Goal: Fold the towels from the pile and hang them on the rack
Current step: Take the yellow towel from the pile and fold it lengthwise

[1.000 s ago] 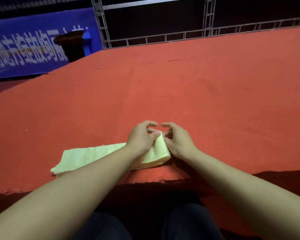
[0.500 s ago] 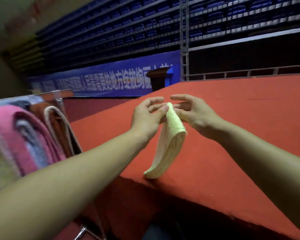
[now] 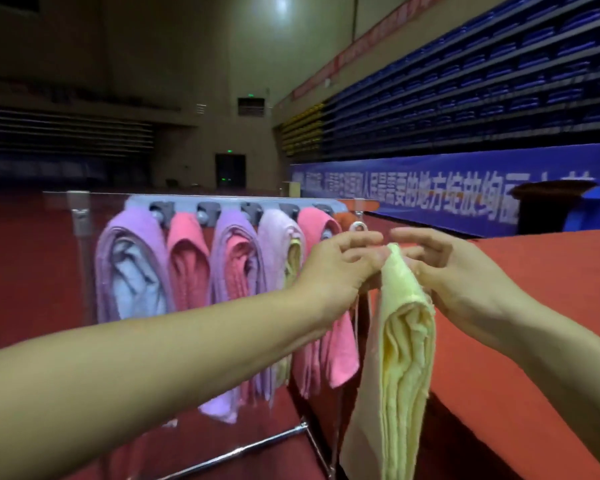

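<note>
A folded pale yellow towel hangs straight down in the air, pinched at its top end. My left hand grips that top from the left and my right hand from the right. Just behind and left of my hands stands the rack, a grey bar with clips on a metal frame. Several folded towels hang on it: a purple one, a pink one, another purple one, a light lilac one and a pink one nearest my hands. The rack's right end shows a small ring clip.
The red-covered table runs along my right, its edge close below the hanging towel. The rack's chrome foot bar lies on the red floor. A blue banner and a dark lectern stand behind the table.
The yellow towel lay on the table a second ago; both hands lifted it by one end and carried it left. My view has swung left, bringing the rack fully into sight.
</note>
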The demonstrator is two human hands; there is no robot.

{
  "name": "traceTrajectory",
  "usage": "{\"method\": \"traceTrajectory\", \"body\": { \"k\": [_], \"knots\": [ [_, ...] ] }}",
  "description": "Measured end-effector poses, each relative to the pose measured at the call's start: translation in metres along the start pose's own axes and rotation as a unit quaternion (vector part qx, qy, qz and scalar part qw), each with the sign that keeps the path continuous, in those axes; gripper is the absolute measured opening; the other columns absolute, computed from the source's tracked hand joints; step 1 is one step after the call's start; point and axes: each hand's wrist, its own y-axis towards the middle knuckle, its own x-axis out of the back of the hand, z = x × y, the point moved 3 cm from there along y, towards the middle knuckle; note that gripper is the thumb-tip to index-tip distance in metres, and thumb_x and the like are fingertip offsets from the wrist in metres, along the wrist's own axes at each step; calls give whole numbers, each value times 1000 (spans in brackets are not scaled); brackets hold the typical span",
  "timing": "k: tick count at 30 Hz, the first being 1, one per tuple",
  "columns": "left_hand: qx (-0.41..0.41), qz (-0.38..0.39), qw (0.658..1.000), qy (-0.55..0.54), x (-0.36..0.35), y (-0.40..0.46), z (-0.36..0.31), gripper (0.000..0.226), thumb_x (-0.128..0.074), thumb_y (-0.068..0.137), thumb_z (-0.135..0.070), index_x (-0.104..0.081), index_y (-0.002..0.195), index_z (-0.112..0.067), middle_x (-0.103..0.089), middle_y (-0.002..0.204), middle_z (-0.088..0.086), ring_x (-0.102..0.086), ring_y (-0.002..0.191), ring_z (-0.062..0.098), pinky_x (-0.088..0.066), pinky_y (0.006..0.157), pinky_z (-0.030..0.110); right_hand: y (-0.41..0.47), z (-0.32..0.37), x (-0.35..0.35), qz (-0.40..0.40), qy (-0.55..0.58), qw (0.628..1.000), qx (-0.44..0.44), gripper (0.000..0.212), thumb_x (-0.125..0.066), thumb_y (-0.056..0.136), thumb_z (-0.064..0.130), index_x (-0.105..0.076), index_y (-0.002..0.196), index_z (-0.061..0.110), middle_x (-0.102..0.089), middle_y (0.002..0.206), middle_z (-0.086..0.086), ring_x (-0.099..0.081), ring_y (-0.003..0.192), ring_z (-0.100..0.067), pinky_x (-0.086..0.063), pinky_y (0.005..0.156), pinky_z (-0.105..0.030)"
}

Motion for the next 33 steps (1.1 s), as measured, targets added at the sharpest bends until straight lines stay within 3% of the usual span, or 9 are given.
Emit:
{"method": "traceTrajectory", "body": {
  "k": [7,10,15,18,20,22,26,29,33],
  "knots": [
    [-9,-113,990,85,104,-70,-19,15,-61,90,5,-61,100,-6,-71,80,11,-70,68,13,-56,63,22,15,-19,-117,102,28,994,23,36,-64,86,-9,-62,116,11,-66,73,-2,-63,67,-13,-52,61,-22],
    [-8,-147,976,160,141,-93,-32,17,-64,90,2,-60,104,-5,-70,85,16,-70,75,16,-56,69,23,22,-23,-161,138,17,989,43,34,-65,87,-6,-61,115,13,-67,74,-4,-63,69,-14,-54,69,-23],
    [10,-182,947,266,195,-119,-53,17,-63,95,-14,-60,112,-10,-71,96,21,-70,89,24,-55,89,36,33,-22,-227,176,47,982,57,33,-66,89,0,-61,114,22,-64,75,4,-62,74,-14,-54,80,-40],
    [8,-198,950,242,215,-124,-61,18,-58,97,-11,-58,114,-6,-70,87,8,-66,71,8,-53,63,20,41,-21,-256,189,81,978,48,32,-62,92,0,-61,114,23,-62,81,0,-62,78,-21,-56,81,-50],
    [6,-206,950,234,221,-121,-64,16,-55,99,-13,-59,113,-7,-68,76,-5,-61,58,1,-47,54,13,47,-19,-266,195,86,976,48,33,-60,93,1,-60,118,23,-60,88,-5,-63,78,-19,-60,71,-41],
    [-3,-215,947,237,221,-113,-66,16,-52,100,-15,-60,111,-7,-68,71,-7,-61,55,0,-45,52,12,56,-19,-269,193,104,974,54,33,-58,95,1,-59,121,21,-58,90,-5,-61,72,-11,-52,60,-24],
    [-28,-252,927,278,216,-78,-68,20,-48,103,-24,-63,112,-16,-73,94,-2,-67,77,0,-51,67,15,83,-15,-264,158,149,974,70,33,-57,96,1,-60,120,24,-63,97,-10,-63,83,-16,-54,70,-26],
    [-45,-273,927,255,210,-42,-67,18,-45,103,-30,-60,110,-25,-71,104,-1,-67,98,13,-54,90,34,107,-10,-255,115,205,971,47,36,-60,93,-1,-60,117,25,-68,104,-11,-66,90,-18,-55,77,-26],
    [-49,-303,930,204,211,-4,-58,10,-47,101,-32,-57,98,-32,-70,101,-4,-67,99,14,-53,95,40,132,-10,-250,103,267,958,10,36,-60,89,-3,-60,116,22,-67,90,-10,-63,80,-21,-53,75,-29]
  ]
}}
